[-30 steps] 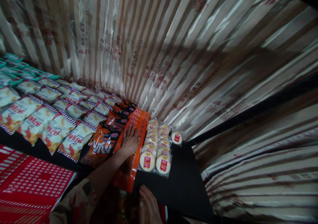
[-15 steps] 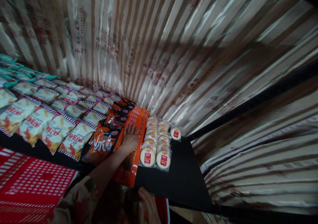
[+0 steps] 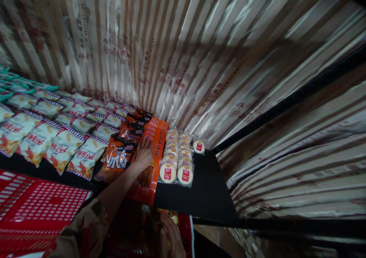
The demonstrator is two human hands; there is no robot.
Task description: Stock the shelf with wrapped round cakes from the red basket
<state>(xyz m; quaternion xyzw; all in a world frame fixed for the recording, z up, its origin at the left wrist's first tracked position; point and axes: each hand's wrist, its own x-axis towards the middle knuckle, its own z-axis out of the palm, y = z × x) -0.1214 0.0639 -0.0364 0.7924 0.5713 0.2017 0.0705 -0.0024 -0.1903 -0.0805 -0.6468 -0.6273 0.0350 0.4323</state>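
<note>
My left hand lies flat on a row of overlapping orange snack packets, fingers stretched out. The front packet has a clear window with brown sticks inside. Just left of that hand stand black-and-orange snack bags, one behind another. Low in the view, my right hand is curled beside a dark, glossy package over a red basket; shadow hides what its fingers hold. To the right of the orange packets are two rows of round white crackers in clear wrappers.
White snack bags with striped edges fill the left of the black shelf, with green packets beyond. A single wrapped cracker lies at the right. A red basket is at lower left. Pleated sheeting and a dark bar stand behind.
The view has shifted slightly, so the shelf goods appear a little higher and further left. My left hand stays on the orange packets. Gold-coloured wrapping now shows beside my right hand.
</note>
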